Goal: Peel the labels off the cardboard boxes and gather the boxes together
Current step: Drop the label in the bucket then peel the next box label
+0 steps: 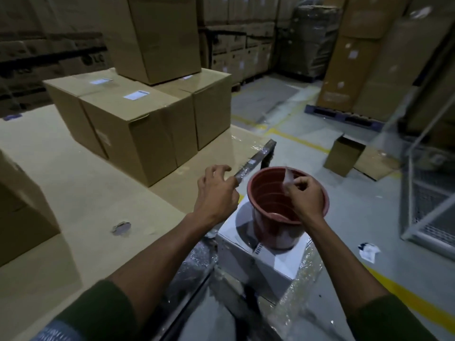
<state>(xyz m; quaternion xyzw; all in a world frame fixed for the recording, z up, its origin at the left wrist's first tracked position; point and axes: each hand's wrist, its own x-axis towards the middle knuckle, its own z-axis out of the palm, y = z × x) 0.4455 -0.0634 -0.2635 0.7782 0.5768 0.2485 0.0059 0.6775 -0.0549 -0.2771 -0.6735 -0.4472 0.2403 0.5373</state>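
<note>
The right hand point(305, 196) pinches a peeled label point(288, 177) between thumb and fingers, holding it over the open mouth of a red bucket point(268, 205). The bucket stands upright on a white box point(261, 262), just off the right edge of the worktop point(73, 193). The left hand point(216, 193) hovers beside the bucket above that same edge, its fingers apart and loosely curled, holding nothing; it lies near a plastic-wrapped metal bar point(256, 158) that runs along the edge.

On the worktop, towards its far side, cardboard boxes stand together in a cluster. The nearest box point(133, 136) carries a white label point(136, 95) on its top face, and the box behind it point(66, 94) carries another label point(101, 81). A tall box point(157, 38) is stacked on top of the cluster, and a third lower box point(211, 102) sits at the right of it. Another cardboard box point(22, 205) stands at the left edge of the worktop, well apart from the cluster.

On the floor point(369, 217) to the right lie a small open box point(343, 156) and a crumpled scrap of paper point(368, 251). A wire cage point(428, 200) stands at the right.
</note>
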